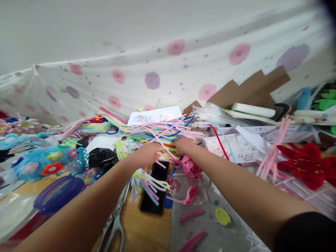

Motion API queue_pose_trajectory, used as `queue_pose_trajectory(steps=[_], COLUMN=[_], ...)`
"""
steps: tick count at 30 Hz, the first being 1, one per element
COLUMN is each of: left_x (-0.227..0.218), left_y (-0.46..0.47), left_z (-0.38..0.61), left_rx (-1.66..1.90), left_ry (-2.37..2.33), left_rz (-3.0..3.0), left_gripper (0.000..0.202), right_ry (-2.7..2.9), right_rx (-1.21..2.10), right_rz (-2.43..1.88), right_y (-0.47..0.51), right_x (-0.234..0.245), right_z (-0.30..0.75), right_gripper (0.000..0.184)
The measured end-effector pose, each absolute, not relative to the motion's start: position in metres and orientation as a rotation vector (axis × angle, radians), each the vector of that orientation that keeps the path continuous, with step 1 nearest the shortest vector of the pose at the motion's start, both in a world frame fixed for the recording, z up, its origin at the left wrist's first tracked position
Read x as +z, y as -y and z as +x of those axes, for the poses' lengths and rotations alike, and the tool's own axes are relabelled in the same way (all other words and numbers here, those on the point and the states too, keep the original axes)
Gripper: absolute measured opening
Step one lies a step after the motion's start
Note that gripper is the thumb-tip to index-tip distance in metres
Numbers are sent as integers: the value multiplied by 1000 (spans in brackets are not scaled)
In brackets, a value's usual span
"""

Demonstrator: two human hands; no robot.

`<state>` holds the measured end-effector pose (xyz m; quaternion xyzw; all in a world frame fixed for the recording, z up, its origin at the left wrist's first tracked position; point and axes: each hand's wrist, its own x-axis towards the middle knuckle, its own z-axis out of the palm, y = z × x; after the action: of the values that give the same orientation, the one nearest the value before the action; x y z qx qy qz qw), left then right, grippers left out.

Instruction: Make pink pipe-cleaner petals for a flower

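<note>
My left hand (pixel 149 154) is closed at the front edge of a heap of pipe cleaners (pixel 141 129), with a pale pink pipe cleaner (pixel 160 164) showing at its fingers. Close by on the right, my right hand (pixel 184 145) reaches into the same heap, its fingertips hidden, so its grip is unclear. Most stems in the heap are pale pink, with some blue and yellow among them. Below the hands lies a black phone (pixel 154 192), partly covered by a bundle of short pastel stems (pixel 147 183). A pink fuzzy flower (pixel 188 166) sits just under my right hand.
Large scissors (pixel 115 224) lie left of the phone. A purple-lidded container (pixel 59 194) and a blue flowered piece (pixel 39 162) are at left. A grey mat (pixel 189 227) bears pink pieces and a yellow coil (pixel 222 216). At right is a red fuzzy flower (pixel 311 164).
</note>
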<state>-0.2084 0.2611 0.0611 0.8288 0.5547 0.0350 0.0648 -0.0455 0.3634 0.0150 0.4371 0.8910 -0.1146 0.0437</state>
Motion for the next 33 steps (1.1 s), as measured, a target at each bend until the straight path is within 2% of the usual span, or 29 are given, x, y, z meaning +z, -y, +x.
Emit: queue_pose_trajectory(steps=[3, 7, 11, 14, 18, 21, 24, 28, 30, 33], left_x=[45, 44, 48, 49, 54, 58, 61, 62, 63, 64], left_y=[-282, -296, -301, -301, -300, -298, -296, -297, -298, -301], left_z=[-204, -207, -209, -211, -216, -220, -222, -225, -226, -226], left_rx=[173, 319, 473, 559, 652, 716, 780, 854, 882, 923], left_ry=[-1609, -1614, -1733, -1778, -1811, -1850, -1884, -1896, -1871, -1821], left_rz=[2613, 2712, 2722, 2702, 2624, 2538, 2453, 2361, 2329, 2299], left_gripper=[48, 54, 61, 58, 43, 34, 35, 37, 36, 34], right_ry=[-2778, -2808, -2780, -2761, -2795, -2925, -3152, -3481, -3595, -3710], right_rx=[-565, -1046, -1518, -1779, -1953, -1948, -1794, -1439, -1274, -1031], right_rz=[1409, 1420, 1393, 1337, 1271, 1288, 1405, 1561, 1478, 1372], right_y=[-371, -374, -366, -358, -353, -351, -345, -329, -321, -315], right_x=[15, 25, 37, 41, 43, 42, 39, 34, 31, 29], right_z=[-40, -33, -34, -34, -26, -21, -18, -18, -21, -28], right_gripper=[26, 24, 29, 40, 47, 34, 16, 16, 12, 19])
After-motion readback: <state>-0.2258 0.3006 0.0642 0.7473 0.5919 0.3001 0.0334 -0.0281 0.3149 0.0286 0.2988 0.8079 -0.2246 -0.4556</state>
